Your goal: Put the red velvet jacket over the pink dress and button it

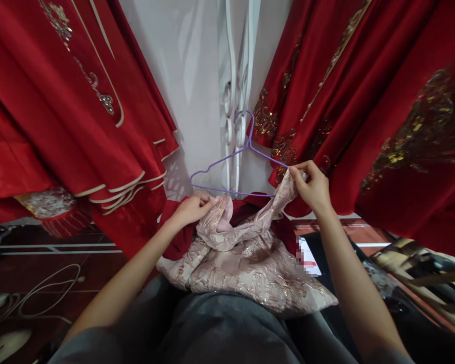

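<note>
A pink brocade garment [246, 263] with a golden sheen lies across my lap, its upper edge lifted by both hands. My left hand [193, 208] is closed on the garment's edge at the left, below the hanger. Higher up on the right, my right hand [311, 184] pinches a strap-like part of the garment at the right shoulder of a purple hanger [227, 157]. The hanger hangs by its hook from white scrollwork, and its left end is bare. Dark red cloth [178, 237] shows behind the brocade.
Red embroidered garments hang at the left [109, 131] and right [326, 111]. White scroll-shaped metalwork [228, 91] stands against the pale wall. A lit phone [310, 258] lies to my right. A white cable [47, 298] coils on the floor at left.
</note>
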A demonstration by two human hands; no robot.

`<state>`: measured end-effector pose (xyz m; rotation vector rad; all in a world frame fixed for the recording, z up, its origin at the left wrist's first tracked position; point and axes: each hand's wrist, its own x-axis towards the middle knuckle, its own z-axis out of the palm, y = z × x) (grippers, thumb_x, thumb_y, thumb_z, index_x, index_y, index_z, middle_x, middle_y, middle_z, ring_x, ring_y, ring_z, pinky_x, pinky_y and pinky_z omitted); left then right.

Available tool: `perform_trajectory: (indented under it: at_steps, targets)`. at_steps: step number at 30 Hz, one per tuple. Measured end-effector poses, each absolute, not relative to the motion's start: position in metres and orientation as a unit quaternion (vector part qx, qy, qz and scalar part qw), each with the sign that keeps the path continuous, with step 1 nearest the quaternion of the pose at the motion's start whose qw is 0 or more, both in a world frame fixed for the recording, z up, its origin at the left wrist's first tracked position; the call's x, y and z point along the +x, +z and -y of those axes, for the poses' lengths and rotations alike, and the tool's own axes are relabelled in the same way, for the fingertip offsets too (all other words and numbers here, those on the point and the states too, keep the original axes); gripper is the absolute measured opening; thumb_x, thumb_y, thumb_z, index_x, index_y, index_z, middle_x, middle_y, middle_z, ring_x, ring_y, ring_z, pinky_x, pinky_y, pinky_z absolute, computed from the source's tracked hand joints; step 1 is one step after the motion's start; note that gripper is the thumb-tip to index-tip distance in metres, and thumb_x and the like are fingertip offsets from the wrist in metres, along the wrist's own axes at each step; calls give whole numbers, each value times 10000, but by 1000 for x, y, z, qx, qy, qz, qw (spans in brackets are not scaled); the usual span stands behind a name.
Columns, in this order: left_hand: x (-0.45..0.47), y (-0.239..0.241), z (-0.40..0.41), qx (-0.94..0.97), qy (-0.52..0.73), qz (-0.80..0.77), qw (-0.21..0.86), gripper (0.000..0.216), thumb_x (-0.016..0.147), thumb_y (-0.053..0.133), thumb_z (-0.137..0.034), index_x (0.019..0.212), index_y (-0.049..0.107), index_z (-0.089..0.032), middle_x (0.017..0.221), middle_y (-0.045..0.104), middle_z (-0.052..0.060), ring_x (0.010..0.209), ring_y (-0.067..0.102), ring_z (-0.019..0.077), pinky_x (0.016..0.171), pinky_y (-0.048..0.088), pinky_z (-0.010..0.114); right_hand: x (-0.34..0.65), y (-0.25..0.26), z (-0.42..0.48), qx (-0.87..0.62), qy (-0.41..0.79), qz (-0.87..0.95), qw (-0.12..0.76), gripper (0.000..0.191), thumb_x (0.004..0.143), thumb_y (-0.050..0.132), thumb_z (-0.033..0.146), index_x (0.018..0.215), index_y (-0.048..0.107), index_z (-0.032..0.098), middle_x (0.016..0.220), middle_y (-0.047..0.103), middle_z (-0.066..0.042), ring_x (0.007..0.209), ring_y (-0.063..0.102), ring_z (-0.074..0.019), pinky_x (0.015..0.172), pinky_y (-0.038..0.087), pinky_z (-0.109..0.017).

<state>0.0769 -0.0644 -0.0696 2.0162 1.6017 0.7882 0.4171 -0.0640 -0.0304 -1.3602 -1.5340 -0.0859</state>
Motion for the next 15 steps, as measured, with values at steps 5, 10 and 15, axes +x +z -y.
perform_trajectory:
  at_steps: [5,10,15]
  targets:
    - [89,-87,43,667,351,-550,360,538,760,627,-537,1112,598,-131,996,700,97,930,654,229,825,495,321,418,-31,63,-565,-26,642,518,277,873,517,477,890,621,221,808,689,-34,741,629,-195,690,450,-269]
    - [97,-92,28,761,319,-478,301,448,785,599,-468,1110,637,-161,1067,685,88,959,628,216,886,473,336,419,-32,62,-567,-25,639,519,294,870,513,492,893,622,220,805,689,-39,739,629,-199,690,457,-275]
    - [89,-96,19,769,322,-432,343,373,774,592,-488,880,703,-148,897,727,75,835,647,208,798,504,326,421,-31,61,-557,-16,645,522,290,872,512,486,903,618,217,801,684,-33,737,625,-190,684,457,-267]
